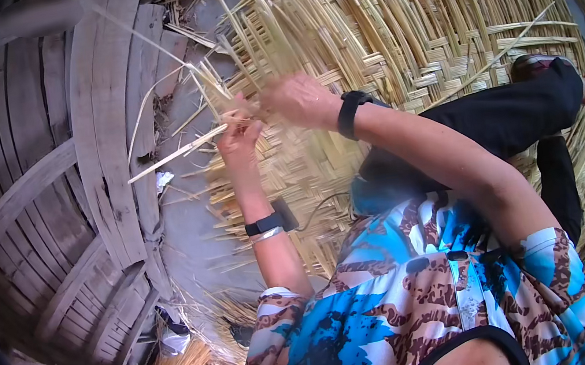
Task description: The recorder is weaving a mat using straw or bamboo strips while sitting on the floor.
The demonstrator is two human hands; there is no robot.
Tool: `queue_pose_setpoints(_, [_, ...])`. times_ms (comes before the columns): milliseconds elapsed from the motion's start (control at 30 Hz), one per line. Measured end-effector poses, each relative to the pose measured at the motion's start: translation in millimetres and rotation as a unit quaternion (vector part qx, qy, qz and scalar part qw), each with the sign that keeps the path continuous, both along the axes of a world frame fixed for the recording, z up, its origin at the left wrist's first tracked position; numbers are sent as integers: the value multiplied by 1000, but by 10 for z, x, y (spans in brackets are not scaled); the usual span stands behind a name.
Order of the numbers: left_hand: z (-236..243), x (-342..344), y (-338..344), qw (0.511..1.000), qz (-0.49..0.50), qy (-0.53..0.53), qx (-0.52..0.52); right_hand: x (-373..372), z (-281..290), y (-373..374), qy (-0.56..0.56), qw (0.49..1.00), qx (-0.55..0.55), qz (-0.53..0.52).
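Head view shows me the left hand pinching pale strips at the edge of the woven mat, the right hand too blurred to tell its grip, then grey floor and, cut off leftward, wooden planks.

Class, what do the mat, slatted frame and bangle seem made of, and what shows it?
Woven mat: probably split reed or cane, dry, faintly glossy; straw-coloured strips interlace.
Slatted frame: likely bare wood, matt; greyish, cracked.
Bangle: perhaps metal, polished; silvery glint.
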State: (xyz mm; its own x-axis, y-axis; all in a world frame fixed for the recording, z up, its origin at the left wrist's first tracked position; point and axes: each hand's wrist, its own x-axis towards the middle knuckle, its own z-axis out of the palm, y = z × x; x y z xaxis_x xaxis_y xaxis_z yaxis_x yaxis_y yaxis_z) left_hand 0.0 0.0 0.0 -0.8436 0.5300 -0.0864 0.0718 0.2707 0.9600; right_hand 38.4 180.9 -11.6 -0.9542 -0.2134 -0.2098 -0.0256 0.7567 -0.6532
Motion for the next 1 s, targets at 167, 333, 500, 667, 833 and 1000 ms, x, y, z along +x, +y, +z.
queue_pose_setpoints(167, [-167, 43, 59, 939, 331, -77, 46, 308, 46, 237, 181, 950, -163, -196])
queue_pose_setpoints(333, [-173, 0, 224, 941, 310, 85, -106, 486, 2, 595, 83, 983, 110, -123])
queue_pose_setpoints(500, [-181, 87, 185, 933, 330, 85, -114, 562, -25, 492, 94, 979, 174, -43])
queue_pose_setpoints(667, [-231, 200, 313, 887, 253, 198, -333, 709, 13, 528, 65, 968, 241, 2])
queue_pose_setpoints(833, [-963, 483, -409, 916, 225, 213, -254, 1029, -179, 586, 32, 992, -2, -118])
queue_pose_setpoints(1000, [-237, 1107, 221, 863, 374, 41, -336, 1570, 976, 1451, 216, 932, -128, -260])
